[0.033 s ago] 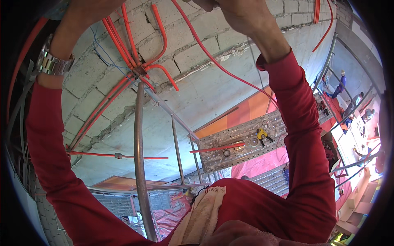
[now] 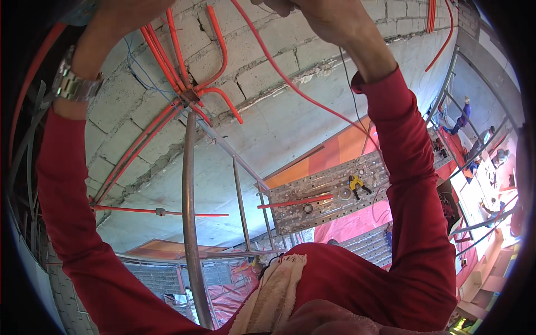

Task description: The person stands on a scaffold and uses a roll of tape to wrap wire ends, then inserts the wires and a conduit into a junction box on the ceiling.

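Nothing much is shifting vs the earlier pic: both arms are staying raised, the conduit is hanging on the same line, the scaffold below isn't moving.

Head view, the only one: the person is working overhead, red sleeves coming up from the lower edge. The right hand [image 2: 329, 19] is sitting at the top edge w/ a thin orange conduit [image 2: 290, 84] running out from under it and down-right across the concrete wall [image 2: 279, 123] toward the scaffold plank [image 2: 329, 195]. The fingers are mostly cut off by the frame, so I can't tell how tight they're closing; the conduit looks held there. The left hand [image 2: 111, 22] is reaching up at top left, metal wristwatch [image 2: 75, 84] showing on the wrist; its fingers are out of frame, state can't be told, nothing seen in it. Between the arms a bundle of orange conduits [image 2: 178, 61] is fanning out of a junction box [image 2: 190, 96] on the block wall. A curved steel guardrail tube [image 2: 187, 212] is running down the middle, and a yellow tool [image 2: 355, 183] is lying on the plank well below.

Risk, as I judge it: the person is up high and leaning over the rail w/ both arms overhead, so balance is going thin. A hard tug on the conduit could kink it or pull it off the box; anything slipping is dropping toward the people at far right [image 2: 463, 117].
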A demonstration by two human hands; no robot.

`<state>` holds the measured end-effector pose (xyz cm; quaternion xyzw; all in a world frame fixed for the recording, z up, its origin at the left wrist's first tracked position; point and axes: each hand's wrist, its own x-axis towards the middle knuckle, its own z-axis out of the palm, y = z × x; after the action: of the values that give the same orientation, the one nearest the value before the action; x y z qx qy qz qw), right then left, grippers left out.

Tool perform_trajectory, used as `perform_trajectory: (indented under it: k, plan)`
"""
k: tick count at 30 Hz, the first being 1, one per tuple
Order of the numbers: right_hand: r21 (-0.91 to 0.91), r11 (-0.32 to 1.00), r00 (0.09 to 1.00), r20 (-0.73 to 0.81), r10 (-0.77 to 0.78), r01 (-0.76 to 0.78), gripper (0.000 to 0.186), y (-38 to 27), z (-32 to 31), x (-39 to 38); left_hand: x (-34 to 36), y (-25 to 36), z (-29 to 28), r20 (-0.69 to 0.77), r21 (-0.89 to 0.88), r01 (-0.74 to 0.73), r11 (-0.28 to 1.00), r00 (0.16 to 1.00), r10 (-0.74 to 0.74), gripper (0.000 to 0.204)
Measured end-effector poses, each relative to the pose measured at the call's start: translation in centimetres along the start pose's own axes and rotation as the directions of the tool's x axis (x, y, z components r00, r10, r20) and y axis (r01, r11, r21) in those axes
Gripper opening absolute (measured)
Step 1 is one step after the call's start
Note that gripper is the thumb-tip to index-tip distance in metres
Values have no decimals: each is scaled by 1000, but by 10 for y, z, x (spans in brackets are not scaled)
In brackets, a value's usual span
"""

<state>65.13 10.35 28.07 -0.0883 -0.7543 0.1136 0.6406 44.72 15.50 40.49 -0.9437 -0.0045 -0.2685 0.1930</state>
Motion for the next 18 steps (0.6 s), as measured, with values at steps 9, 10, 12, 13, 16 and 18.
perform_trajectory:
  k: [9,10,12,13,16,18]
  plan:
    - [-910,385,940,16,-341,155,7,5,9,0,-1,26,12,37,275,31,961,998,-43,16]
    - [-903,406,937,-10,-350,141,5,2,11,4,-2,33,12,-2,250,81,965,997,-83,16]
    - [-893,431,933,-37,-357,130,4,13,9,14,0,36,8,-39,225,134,965,991,-128,16]
    - [-920,334,883,28,-469,206,3,21,-5,23,9,37,6,-2,300,180,937,982,-188,14]
    - [-648,757,982,-75,-172,83,7,23,-25,25,-2,31,18,-25,362,107,926,994,-105,9]
    - [150,926,934,-32,356,-348,23,23,-24,12,-9,24,20,-87,338,-28,941,994,60,6]
